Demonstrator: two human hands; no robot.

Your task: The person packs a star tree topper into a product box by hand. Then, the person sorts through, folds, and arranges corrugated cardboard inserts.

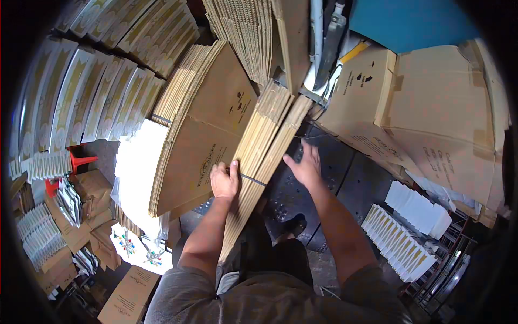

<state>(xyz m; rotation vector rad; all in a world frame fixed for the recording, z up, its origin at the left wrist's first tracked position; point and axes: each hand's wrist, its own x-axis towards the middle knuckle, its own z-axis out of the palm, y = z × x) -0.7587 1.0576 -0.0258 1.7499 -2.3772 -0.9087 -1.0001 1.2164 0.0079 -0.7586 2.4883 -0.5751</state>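
Observation:
A tall bundle of flattened cardboard boxes (pixel 249 186) stands on edge in front of my body, with a dark strap (pixel 252 180) around it. My left hand (pixel 225 181) grips the left side of this bundle, thumb up along the edge and fingers partly hidden. To the right of the bundle, my right hand (pixel 306 166) is held in the air, fingers apart and holding nothing. Close by my left hand leans another strapped stack of flattened boxes (pixel 208 135), its broad printed face toward me.
White-and-gold packs (pixel 91 97) are stacked at the upper left. More flattened cardboard (pixel 243 38) stands at the back. Large brown cartons (pixel 440 102) are on the right, above folded white pieces (pixel 399 243). A carton (pixel 129 294) sits on the floor at the lower left.

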